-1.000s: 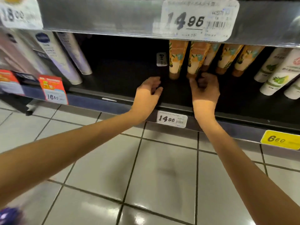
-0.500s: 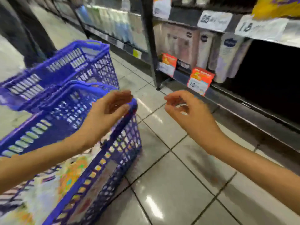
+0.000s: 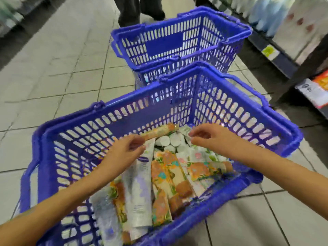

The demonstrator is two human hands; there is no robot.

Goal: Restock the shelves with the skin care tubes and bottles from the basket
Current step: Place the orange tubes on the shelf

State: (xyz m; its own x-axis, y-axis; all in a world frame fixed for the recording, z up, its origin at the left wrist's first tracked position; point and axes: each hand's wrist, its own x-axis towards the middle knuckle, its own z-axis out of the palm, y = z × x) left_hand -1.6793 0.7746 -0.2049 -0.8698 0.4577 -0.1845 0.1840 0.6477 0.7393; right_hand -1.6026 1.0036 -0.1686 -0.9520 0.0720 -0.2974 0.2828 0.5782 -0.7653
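Start with the near basket (image 3: 276, 119). It sits on the floor tiles (image 3: 53, 68) near the shelves (image 3: 276, 55) on your right, with a second basket (image 3: 164, 44) just beyond it. It holds your stock: floral orange tubes (image 3: 168, 174) and white tubes (image 3: 140, 183) lie criss-crossed in its bottom, and a cluster of white caps (image 3: 174, 140) stands on end toward the far wall.

The pile is loose, so take from the top rather than dragging something out from underneath. The best candidate looks like the single orange tube (image 3: 160, 133) lying across the top by the far wall.

Your left hand (image 3: 124, 153) hovers at its near end, fingers (image 3: 136, 142) loosely curled and holding nothing; the blur hides whether they touch it. Your right hand (image 3: 209, 137) hangs over the white caps, fingers relaxed and empty.

Pinch the tube round its body, not its crimped end, and lift it straight up, clear of the wall. Let the right hand gather a matching one, so each trip to the shelves carries one kind.
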